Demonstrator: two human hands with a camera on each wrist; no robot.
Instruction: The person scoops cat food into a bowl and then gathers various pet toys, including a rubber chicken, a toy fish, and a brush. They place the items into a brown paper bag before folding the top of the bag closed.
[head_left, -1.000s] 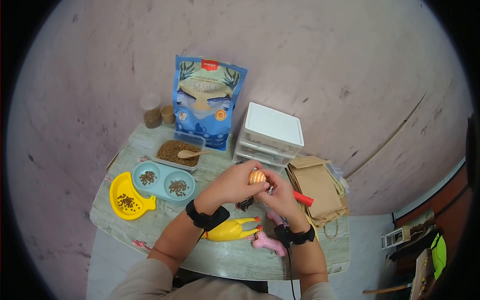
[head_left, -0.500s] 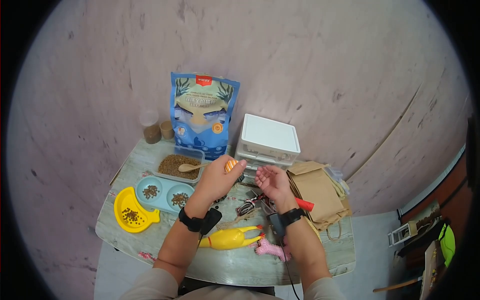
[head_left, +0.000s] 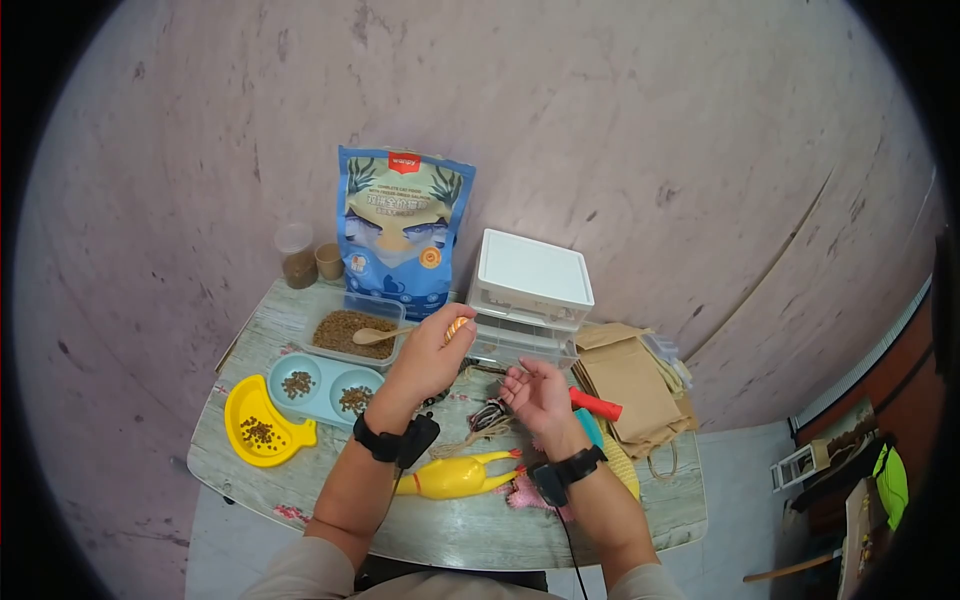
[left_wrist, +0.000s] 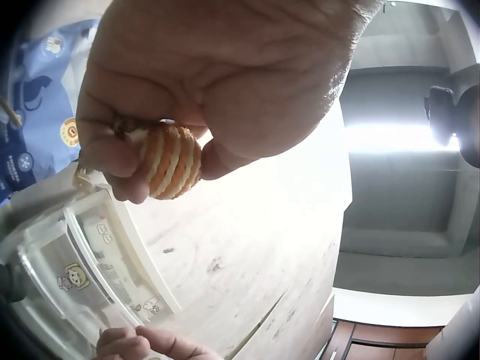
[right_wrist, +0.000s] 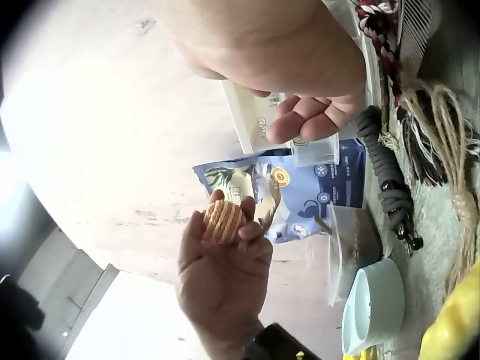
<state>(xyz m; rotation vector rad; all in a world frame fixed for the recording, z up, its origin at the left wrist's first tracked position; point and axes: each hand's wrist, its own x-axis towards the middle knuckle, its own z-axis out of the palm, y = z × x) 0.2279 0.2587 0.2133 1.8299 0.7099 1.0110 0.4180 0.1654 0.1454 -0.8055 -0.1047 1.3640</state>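
Observation:
An orange-and-white striped ball [left_wrist: 175,161], wound like cord, is pinched between the thumb and fingers of my left hand [head_left: 430,352]. A twisted cord end [right_wrist: 271,202] stands out beside it in the right wrist view. My right hand [head_left: 543,398] is palm up with loosely curled fingers and nothing in its palm. Its fingertips are right at the front of a clear drawer [head_left: 520,345], which juts from the white-topped drawer box [head_left: 535,268]. Below the hands, a yellow rubber chicken [head_left: 455,478] and a pink spiky toy [head_left: 528,492] lie on the table.
A blue food bag [head_left: 402,230] stands behind a kibble tub [head_left: 350,335] with a wooden spoon. At left are a blue double bowl [head_left: 325,388] and a yellow bowl [head_left: 240,430]. Rope toys [head_left: 490,420] lie mid-table; a red tube [head_left: 597,404] and paper bags [head_left: 630,390] are right.
Both hands were together on the ball; they have parted, with the ball in the left hand. The right hand has moved towards the drawer box, and the clear drawer now stands further out.

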